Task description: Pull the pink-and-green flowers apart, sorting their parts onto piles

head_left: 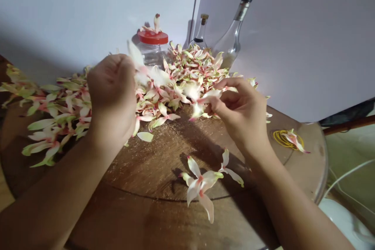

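Pink and cream flower petals [190, 68] lie heaped on the round wooden table [164, 168]. The left hand [111, 97] is curled almost shut on a pale petal [136, 56]. The right hand [240, 115] pinches a white petal [211, 95]; soft pinching should stop tears.

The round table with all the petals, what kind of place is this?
It's probably a room in someone's home. The flower petals lie on a round wooden table in a corner of white walls, beside a red-lidded jar and glass bottles, like everyday household things.
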A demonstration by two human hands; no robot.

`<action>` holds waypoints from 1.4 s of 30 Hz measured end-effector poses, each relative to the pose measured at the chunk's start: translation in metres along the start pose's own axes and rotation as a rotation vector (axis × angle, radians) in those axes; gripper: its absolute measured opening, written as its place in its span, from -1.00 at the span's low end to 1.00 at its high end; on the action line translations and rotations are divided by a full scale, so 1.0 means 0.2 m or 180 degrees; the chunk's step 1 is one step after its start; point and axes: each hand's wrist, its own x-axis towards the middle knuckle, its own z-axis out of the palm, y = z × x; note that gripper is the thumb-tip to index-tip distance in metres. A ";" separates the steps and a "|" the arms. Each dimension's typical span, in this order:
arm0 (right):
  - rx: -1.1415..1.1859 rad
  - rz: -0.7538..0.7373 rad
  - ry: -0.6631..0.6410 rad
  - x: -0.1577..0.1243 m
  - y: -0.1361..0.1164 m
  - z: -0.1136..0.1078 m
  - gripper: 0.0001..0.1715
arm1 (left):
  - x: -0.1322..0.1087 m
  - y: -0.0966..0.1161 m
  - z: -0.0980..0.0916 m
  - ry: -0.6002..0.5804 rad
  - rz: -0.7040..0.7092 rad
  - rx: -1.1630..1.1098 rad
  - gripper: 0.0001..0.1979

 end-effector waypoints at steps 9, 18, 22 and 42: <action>0.0146 -0.0136 0.0735 0.05 0.04 -0.13 -0.69 | -0.03 0.13 -0.07 -0.1853 -0.0049 -0.1322 -0.77; -0.0261 -0.0130 -0.0330 0.02 0.01 -0.06 -0.58 | -0.06 0.26 -0.07 -0.0705 0.0754 -0.0963 -0.94; -0.0128 -0.0300 -0.0680 0.00 -0.01 0.00 -0.63 | -0.07 0.25 -0.05 -0.1161 0.0778 -0.1129 -0.97; 0.0104 0.0013 -0.0699 0.00 0.01 0.02 -0.61 | -0.07 0.25 -0.06 -0.1204 0.0127 -0.1106 -0.92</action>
